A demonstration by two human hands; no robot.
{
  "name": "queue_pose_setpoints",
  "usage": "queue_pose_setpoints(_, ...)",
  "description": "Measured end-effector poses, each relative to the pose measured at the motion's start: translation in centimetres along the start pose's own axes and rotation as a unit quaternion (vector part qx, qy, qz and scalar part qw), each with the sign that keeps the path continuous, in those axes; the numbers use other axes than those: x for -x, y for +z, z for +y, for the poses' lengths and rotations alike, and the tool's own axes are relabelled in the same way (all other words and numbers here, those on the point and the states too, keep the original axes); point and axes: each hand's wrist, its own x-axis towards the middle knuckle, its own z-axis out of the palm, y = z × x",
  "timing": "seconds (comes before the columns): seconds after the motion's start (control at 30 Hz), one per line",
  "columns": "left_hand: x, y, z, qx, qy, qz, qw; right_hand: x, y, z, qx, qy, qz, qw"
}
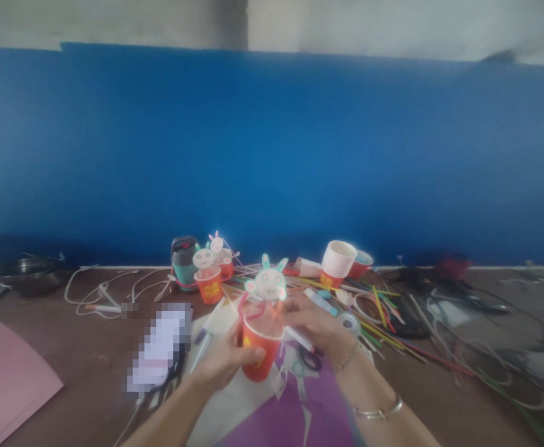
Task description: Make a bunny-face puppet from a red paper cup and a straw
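Note:
My left hand (228, 357) is wrapped around a red paper cup (259, 360) with a white rim and yellow print. A paper rabbit face (272, 282) with green-edged ears stands above the cup's mouth. A bent pinkish-red strip (244, 305) curves up at the cup's left side. At the right of the rim, my right hand (316, 323) has its fingers pinched on a thin orange strip (280, 308); its exact kind is blurred. Beneath the cup lie white paper and a purple sheet (295, 410), with dark-handled scissors (309, 359) and a marker (300, 339) close by.
Behind stand another red cup (209, 285) with a rabbit face, a teal container (185, 264) and stacked paper cups (338, 261). Coloured sticks (393, 335) and a tape roll (348, 323) lie right. A blurred phone (160, 347), cables and pink paper (13, 385) lie left.

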Motion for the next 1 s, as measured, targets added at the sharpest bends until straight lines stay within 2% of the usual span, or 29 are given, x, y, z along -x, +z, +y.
queue_pose_setpoints(0.1, 0.0, 0.0, -0.1, -0.004, 0.001, -0.001, 1.000, 0.2, 0.0, -0.3, -0.013, 0.009, 0.022, 1.000)
queue_pose_setpoints(0.17, -0.1, -0.1, -0.2, -0.007, 0.011, 0.013, 1.000, 0.3, -0.1, -0.7, 0.043, 0.009, 0.034, 0.998)
queue_pose_setpoints(0.27, -0.3, -0.4, -0.6, -0.023, 0.027, 0.047, 0.998, 0.4, 0.2, -1.4, 0.174, -0.011, 0.090, 0.980)
queue_pose_setpoints(0.37, -0.4, -0.5, -1.1, -0.048, 0.047, 0.074, 0.995, 0.6, 1.1, -2.1, 0.305, -0.041, 0.148, 0.940)
queue_pose_setpoints(0.5, -0.4, -0.4, -1.2, -0.065, 0.074, 0.083, 0.992, 0.9, 2.4, -2.5, 0.403, -0.066, 0.211, 0.888)
queue_pose_setpoints(0.6, -0.5, 0.1, -1.0, -0.088, 0.065, 0.094, 0.990, 1.2, 2.8, -2.4, 0.478, -0.088, 0.211, 0.848)
queue_pose_setpoints(0.7, -0.6, 0.8, -1.1, -0.123, 0.054, 0.107, 0.985, 1.4, 3.1, -2.4, 0.554, -0.067, 0.216, 0.801)
queue_pose_setpoints(0.87, -0.6, 1.9, -1.4, -0.200, 0.140, 0.105, 0.964, 1.6, 4.0, -2.6, 0.667, -0.023, 0.239, 0.705)
queue_pose_setpoints(0.93, -0.6, 2.1, -1.4, -0.197, 0.147, 0.106, 0.963, 1.5, 4.4, -2.6, 0.684, -0.028, 0.242, 0.687)
queue_pose_setpoints(1.0, -0.5, 2.1, -1.1, -0.172, 0.124, 0.105, 0.972, 1.5, 4.6, -2.5, 0.681, -0.031, 0.248, 0.688)
